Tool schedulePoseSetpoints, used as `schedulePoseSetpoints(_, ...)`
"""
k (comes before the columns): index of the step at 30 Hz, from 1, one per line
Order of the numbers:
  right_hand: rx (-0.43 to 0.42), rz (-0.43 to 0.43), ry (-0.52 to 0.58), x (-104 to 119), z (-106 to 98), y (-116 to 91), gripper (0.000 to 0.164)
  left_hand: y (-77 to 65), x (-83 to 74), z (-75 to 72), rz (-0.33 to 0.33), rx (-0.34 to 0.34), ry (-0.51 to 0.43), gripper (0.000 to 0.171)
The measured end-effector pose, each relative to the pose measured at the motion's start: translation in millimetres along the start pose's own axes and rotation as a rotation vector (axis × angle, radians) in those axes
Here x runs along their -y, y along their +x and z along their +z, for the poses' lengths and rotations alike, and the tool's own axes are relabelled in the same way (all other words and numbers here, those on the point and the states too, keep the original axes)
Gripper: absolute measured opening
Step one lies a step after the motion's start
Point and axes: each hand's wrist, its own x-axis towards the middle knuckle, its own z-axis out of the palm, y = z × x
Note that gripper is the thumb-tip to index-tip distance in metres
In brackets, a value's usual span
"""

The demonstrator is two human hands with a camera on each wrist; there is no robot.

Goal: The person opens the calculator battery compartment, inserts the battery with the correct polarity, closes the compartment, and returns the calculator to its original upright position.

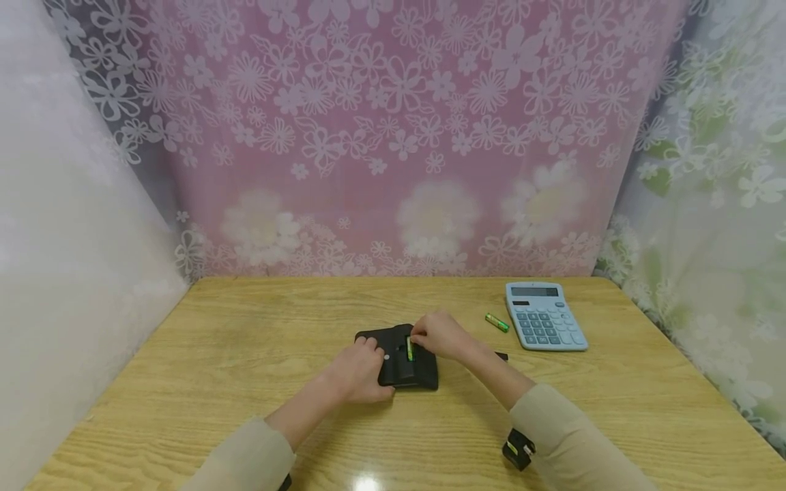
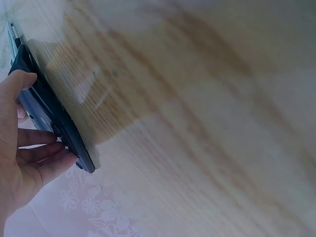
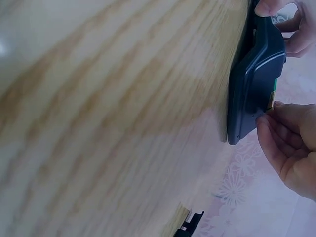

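Note:
A black calculator-like device (image 1: 393, 374) lies back side up on the table, with an open battery slot. In the slot sits a green battery (image 1: 410, 349). My left hand (image 1: 359, 372) grips the device's left side, thumb at the near edge and fingers over the far part; the left wrist view shows the left hand (image 2: 24, 143) around the dark casing (image 2: 54, 116). My right hand (image 1: 443, 335) pinches the battery's far end with thumb and forefinger. From the right wrist, the right hand (image 3: 291, 143) appears at the battery (image 3: 272, 94), its fingertips partly hiding it.
A light blue calculator (image 1: 543, 320) lies at the right back, with a loose green battery (image 1: 497, 322) beside it. A small black piece (image 1: 502, 356), perhaps a cover, lies partly behind my right forearm; the right wrist view shows this black piece (image 3: 190, 225) too. Wooden table (image 1: 258, 327) surrounds them.

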Motion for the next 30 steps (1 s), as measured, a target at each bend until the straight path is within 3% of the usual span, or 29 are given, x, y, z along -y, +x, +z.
schedulePoseSetpoints(9,-0.043,-0.096,-0.111,2,2,-1,0.012,0.7,0.2,2.9,-0.007,0.011,0.024,0.062)
schedulePoseSetpoints(24,-0.042,-0.052,-0.193,9,4,-5,0.012,2.5,-1.2,1.5,0.004,0.016,0.045,0.059)
schedulePoseSetpoints(30,-0.046,-0.085,-0.258,10,5,-5,0.012,2.3,-1.6,0.5,-0.002,0.031,0.047,0.060)
